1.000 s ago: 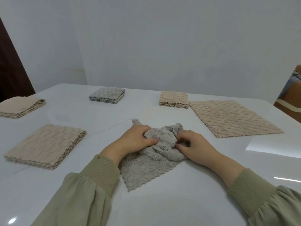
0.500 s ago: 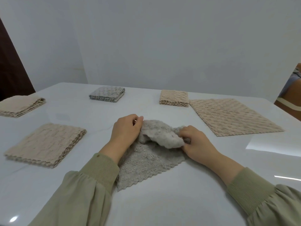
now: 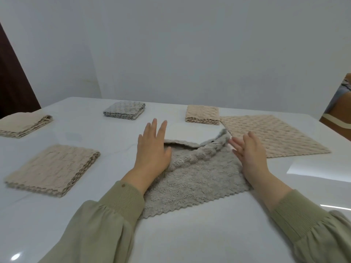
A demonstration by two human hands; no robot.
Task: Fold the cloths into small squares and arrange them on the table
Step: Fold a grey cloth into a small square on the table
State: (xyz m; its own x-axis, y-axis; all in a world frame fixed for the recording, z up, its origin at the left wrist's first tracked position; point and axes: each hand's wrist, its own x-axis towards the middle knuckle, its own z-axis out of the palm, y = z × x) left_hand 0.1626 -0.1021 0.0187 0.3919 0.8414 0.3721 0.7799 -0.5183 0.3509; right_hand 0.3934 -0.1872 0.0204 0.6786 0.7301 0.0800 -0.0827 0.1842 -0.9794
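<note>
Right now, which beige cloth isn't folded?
The large beige cloth at far right, spread flat in one layer. The small beige square, the near-left beige cloth and the far-left beige cloth all show stacked folded edges.

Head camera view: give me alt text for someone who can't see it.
A left hand and right hand, both open, rest on a rumpled grey cloth on a white table. Four folded cloths and one flat beige cloth lie beside and beyond it.
</note>
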